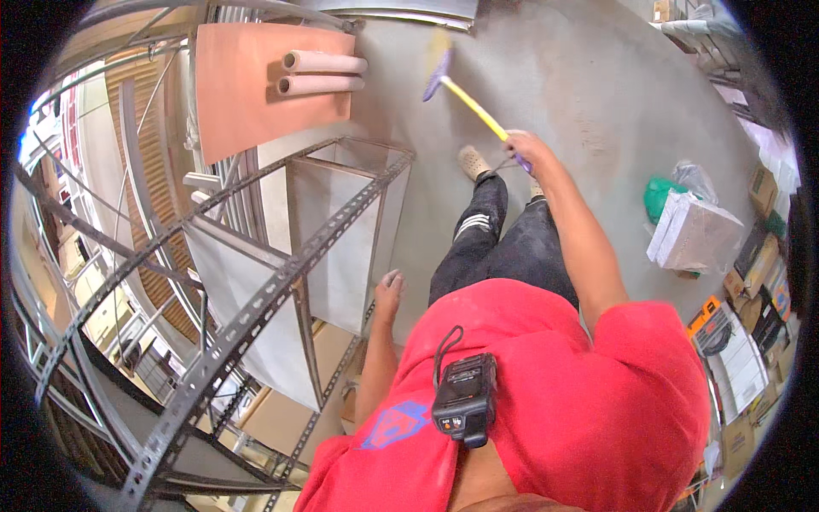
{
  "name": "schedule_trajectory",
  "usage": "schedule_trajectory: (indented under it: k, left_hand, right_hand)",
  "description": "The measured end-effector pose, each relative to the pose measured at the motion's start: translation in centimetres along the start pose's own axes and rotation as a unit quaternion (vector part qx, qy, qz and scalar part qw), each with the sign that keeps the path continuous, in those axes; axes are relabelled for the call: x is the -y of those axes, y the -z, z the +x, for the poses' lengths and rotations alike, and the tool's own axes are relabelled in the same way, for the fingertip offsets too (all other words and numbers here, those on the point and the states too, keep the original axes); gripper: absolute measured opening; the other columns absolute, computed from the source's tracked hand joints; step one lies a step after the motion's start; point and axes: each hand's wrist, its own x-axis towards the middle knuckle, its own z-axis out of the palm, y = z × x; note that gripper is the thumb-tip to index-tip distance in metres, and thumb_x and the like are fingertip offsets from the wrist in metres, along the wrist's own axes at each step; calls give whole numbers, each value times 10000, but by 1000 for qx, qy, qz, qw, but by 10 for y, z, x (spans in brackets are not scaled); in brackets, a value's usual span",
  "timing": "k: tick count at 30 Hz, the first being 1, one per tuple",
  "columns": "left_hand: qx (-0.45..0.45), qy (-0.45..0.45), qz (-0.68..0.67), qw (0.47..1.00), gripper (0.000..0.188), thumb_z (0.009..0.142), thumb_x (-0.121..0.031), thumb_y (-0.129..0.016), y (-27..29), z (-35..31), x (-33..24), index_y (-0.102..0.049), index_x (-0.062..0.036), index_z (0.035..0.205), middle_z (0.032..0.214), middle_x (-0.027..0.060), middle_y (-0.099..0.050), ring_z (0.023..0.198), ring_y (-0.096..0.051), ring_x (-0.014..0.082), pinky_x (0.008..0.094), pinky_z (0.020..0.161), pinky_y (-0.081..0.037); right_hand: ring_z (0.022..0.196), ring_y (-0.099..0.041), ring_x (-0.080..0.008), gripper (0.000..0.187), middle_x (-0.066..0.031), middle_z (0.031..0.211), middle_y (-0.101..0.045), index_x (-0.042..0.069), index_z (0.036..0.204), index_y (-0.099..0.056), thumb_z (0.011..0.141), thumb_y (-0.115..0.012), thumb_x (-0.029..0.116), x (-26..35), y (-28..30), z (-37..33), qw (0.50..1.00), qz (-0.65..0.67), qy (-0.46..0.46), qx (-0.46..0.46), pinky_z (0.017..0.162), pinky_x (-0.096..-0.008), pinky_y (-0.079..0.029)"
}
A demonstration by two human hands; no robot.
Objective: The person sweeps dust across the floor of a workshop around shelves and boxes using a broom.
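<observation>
My right hand is closed round the handle of a broom. The handle is yellow with a purple end, and the broom's purple head points away from me over the grey floor. Its yellowish bristles are blurred. A thin dark loop shows beside the fist. My left hand hangs low at my left side, next to a slotted metal rack. Its fingers are curled in, and nothing shows in them.
White panels stand within the rack. Beyond it, two pink rolls rest on an orange sheet. To the right, a wrapped white package lies by a green bag. Cardboard boxes line the right edge.
</observation>
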Motion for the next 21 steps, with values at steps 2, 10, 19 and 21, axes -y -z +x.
schedule_trajectory:
  k: [2,10,19,21]
  left_hand:
    - [-13,4,11,1000,394,810,-237,-520,19,6,11,-478,-3,1124,988,101,-568,842,-564,177,272,661,-460]
    - [6,70,-49,996,332,832,-184,-478,43,24,13,-478,-24,1123,984,86,-570,828,-569,174,278,638,-471]
    - [-3,116,-80,990,365,841,-183,-466,49,16,42,-429,-17,1164,1020,116,-558,854,-568,206,300,655,-476]
    - [20,96,-71,993,369,840,-184,-467,35,28,14,-428,-12,1164,1021,121,-557,864,-565,206,302,666,-476]
  right_hand:
    - [481,-414,-99,82,8,566,-473,63,731,-568,688,-560,133,34,-43,27,986,-158,42,44,429,-252,-334]
    - [404,-371,-106,132,21,508,-484,126,673,-599,676,-570,255,126,-47,163,995,-40,-70,-66,372,-291,-250]
    - [505,-424,-77,66,28,638,-515,135,748,-553,717,-532,189,58,15,10,985,-1,76,-156,457,-249,-331]
    - [495,-426,-82,55,9,623,-489,81,761,-551,717,-522,93,31,64,28,976,119,-6,-181,448,-228,-343]
